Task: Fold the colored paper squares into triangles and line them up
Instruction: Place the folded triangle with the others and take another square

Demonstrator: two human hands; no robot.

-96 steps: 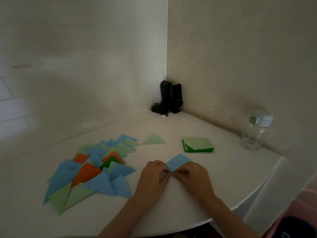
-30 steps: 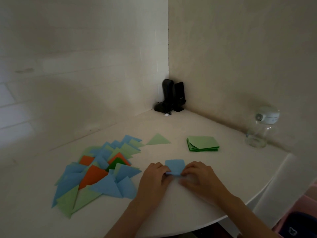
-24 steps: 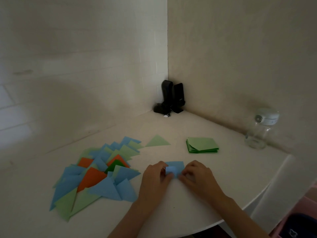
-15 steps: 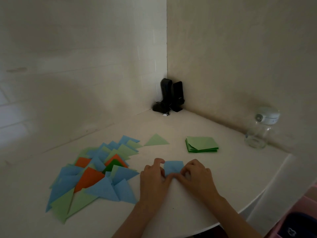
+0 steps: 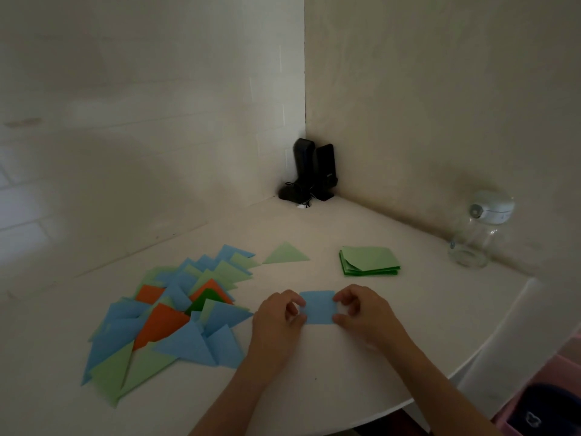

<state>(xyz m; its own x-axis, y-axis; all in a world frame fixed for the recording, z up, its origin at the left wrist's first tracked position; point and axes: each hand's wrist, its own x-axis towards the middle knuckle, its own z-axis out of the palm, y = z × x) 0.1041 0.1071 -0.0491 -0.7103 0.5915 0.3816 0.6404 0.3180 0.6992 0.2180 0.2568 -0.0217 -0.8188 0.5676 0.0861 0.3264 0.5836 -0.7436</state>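
Both my hands on one blue paper, near the table's front edge.

My left hand (image 5: 279,313) pinches the blue paper (image 5: 319,307) at its left side, my right hand (image 5: 361,309) pinches its right. The pile of folded triangles (image 5: 176,313) lies to the left on the table (image 5: 345,372), a green paper stack (image 5: 369,261) behind.

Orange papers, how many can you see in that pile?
3. One at the pile's left, one in the middle above the dark green piece, one lower down, the largest. Others may be buried.
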